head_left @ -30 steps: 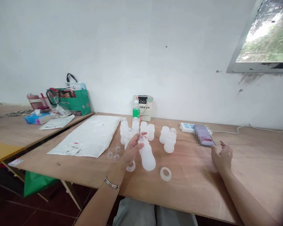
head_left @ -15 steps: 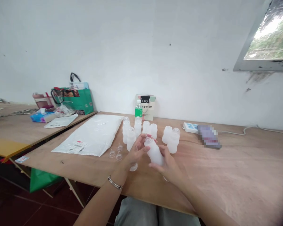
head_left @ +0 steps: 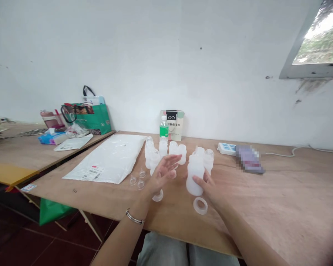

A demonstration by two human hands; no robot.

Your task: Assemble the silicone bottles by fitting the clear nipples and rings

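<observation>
Right hand [head_left: 210, 187]: fingers clamped around white bottle [head_left: 195, 181], roughly upright, middle of near bench [head_left: 280, 199]. Left hand [head_left: 163, 173]: fingers spread apart, just left of held bottle. One ring [head_left: 195, 207] lies near side of it, another [head_left: 157, 198] by left wrist. Three clear teats [head_left: 141, 184] farther left, then white plastic bag [head_left: 108, 159]. More bottles [head_left: 182, 154] stand far side, behind hands. Phone [head_left: 245, 154] far right, beside power strip [head_left: 226, 148].
</observation>
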